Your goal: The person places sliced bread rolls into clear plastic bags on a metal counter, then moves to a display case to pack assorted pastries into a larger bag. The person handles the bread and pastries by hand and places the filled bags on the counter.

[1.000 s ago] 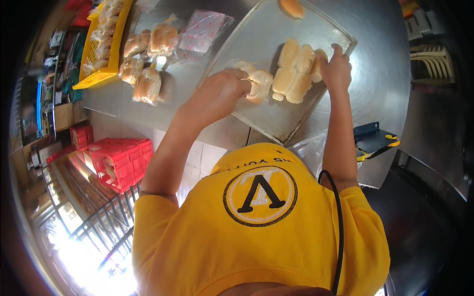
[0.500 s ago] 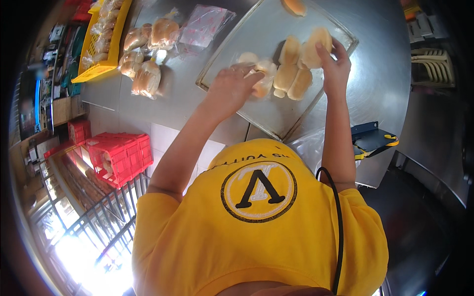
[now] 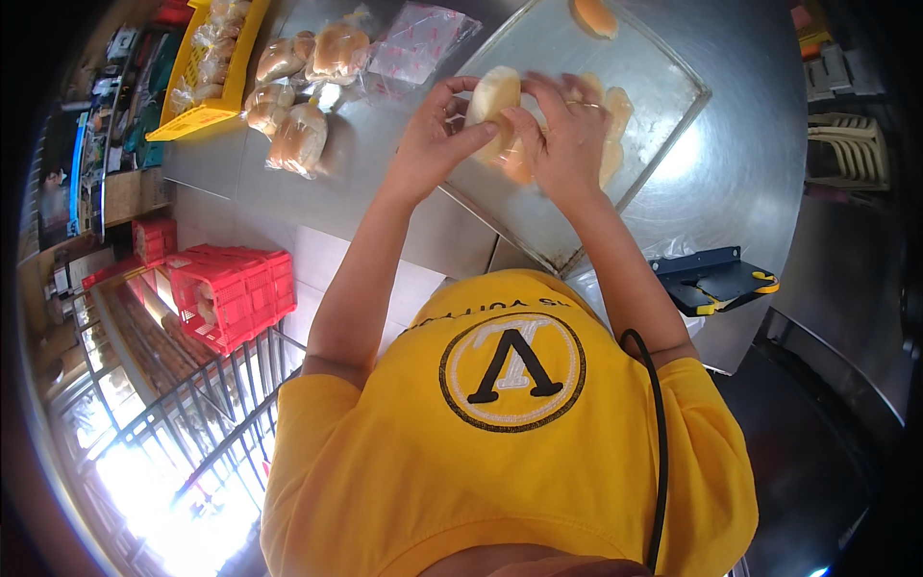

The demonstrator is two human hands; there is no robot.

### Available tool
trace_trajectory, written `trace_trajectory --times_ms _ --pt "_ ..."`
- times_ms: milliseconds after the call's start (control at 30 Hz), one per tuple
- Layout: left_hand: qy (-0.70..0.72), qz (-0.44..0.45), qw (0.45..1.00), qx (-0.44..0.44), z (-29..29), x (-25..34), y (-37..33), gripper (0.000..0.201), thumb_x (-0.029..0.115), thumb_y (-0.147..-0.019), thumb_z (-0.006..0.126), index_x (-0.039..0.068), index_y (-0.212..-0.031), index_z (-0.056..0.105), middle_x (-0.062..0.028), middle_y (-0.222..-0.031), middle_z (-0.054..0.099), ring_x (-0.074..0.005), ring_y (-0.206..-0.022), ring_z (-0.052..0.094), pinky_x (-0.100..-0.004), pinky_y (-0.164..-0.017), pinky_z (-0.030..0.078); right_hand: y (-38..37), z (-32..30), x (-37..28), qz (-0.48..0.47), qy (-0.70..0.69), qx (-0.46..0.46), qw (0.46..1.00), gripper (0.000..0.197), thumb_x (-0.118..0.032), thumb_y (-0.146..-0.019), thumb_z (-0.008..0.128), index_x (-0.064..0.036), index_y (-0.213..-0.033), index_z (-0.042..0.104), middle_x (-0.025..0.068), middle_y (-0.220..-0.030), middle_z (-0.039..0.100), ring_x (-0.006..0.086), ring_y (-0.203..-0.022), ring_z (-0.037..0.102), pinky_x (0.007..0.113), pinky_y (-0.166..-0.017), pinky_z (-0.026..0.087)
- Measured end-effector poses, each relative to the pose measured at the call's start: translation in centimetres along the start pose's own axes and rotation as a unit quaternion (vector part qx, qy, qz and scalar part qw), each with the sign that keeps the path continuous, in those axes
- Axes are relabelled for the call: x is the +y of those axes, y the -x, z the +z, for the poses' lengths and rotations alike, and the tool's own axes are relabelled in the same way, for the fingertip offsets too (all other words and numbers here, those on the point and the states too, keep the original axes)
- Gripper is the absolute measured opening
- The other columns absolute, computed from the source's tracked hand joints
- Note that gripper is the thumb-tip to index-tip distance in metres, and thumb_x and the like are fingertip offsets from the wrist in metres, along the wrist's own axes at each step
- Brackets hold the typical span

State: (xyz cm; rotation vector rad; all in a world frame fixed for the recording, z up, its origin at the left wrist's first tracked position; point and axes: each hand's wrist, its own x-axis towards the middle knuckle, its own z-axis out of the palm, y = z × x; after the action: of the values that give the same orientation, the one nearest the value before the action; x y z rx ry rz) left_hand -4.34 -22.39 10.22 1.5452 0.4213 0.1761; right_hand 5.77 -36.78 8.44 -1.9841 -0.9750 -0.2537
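Over the metal baking tray I hold a pale bread roll between my two hands. My left hand grips its left side, thumb across the lower part. My right hand closes on its other side, its fingers slightly blurred. Beneath and behind the right hand lie more bread rolls, partly hidden by it. One browned roll rests apart at the tray's far end.
Left on the steel table are several clear-bagged roll packs, a flat plastic bag stack and a yellow crate of bread. A black stand sits at the near right. Red crates stand lower left.
My right hand has moved left from the right-hand rolls, bringing a roll over to my left hand. My left hand has lifted from the left rolls and now grips the roll too.
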Motion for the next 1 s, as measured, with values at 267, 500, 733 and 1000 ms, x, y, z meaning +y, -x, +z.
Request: trace_trajectory --times_ms 267,500,733,1000 --pt "0.414 -0.064 0.906 -0.065 -2.0 -1.0 -0.6 0.053 0.020 -0.089 0.055 0.000 -0.135 0.038 -0.0207 -0.123 0.052 -0.0360 -0.109 0.058 -0.0379 -0.086 0.051 0.3 -1.5 1.0 0.138 0.049 -0.161 0.976 0.024 -0.028 -0.086 0.062 -0.0056 -0.089 0.070 0.0153 -0.092 0.064 0.0339 -0.086 0.061 0.040 -0.072 0.049" --pt "0.488 -0.044 0.862 -0.132 -1.0 2.5 -1.4 0.047 0.015 -0.089 0.058 0.001 -0.132 0.044 -0.0211 -0.121 0.056 -0.0310 -0.110 0.058 -0.0427 -0.094 0.047 -0.4 0.0 2.8 0.100 0.066 -0.221 0.968 0.029 0.001 -0.072 0.054 -0.0034 -0.098 0.067 0.0189 -0.093 0.062 0.0357 -0.092 0.060 0.041 -0.075 0.049" --pt "0.164 0.091 0.980 -0.072 2.6 1.9 -1.5 0.042 0.009 -0.086 0.063 0.004 -0.124 0.048 -0.0137 -0.119 0.056 -0.0282 -0.107 0.058 -0.0394 -0.091 0.047 -1.3 -2.3 2.6 0.131 -0.172 -0.244 0.945 0.056 -0.002 -0.069 0.056 -0.0052 -0.126 0.057 0.0164 -0.093 0.064 0.0256 -0.078 0.061 0.037 -0.071 0.049" --pt "-0.484 0.264 0.834 -0.009 2.2 1.2 1.9 0.037 0.004 -0.067 0.067 0.008 -0.103 0.059 -0.0101 -0.102 0.061 -0.0271 -0.093 0.062 -0.0355 -0.081 0.051 -2.3 -4.7 -0.9 0.185 -0.217 -0.339 0.897 0.061 0.001 -0.068 0.053 -0.0064 -0.129 0.054 0.0114 -0.093 0.065 0.0162 -0.071 0.061 0.028 -0.063 0.046"
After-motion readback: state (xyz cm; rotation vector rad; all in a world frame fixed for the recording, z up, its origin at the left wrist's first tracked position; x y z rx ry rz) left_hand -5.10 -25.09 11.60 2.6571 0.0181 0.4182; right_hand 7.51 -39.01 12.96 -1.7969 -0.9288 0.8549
